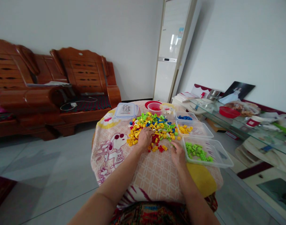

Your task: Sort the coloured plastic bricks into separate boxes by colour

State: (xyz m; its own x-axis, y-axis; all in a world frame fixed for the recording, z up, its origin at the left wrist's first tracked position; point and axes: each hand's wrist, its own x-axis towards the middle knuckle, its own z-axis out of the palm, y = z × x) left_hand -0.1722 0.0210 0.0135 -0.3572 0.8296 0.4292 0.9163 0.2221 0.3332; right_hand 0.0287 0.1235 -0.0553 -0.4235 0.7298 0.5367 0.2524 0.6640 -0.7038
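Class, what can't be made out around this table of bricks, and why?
In the head view:
Anything in the left hand: its back hides it.
Whether the right hand holds anything: too small.
Lower layers of the brick pile: its top layer covers them.
Print on the blue-edged lid: too small.
Leftmost wooden seat: cut by left edge.

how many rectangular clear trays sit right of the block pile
3: the far tray with blue blocks, the middle tray with yellow blocks, and the near tray with green blocks.
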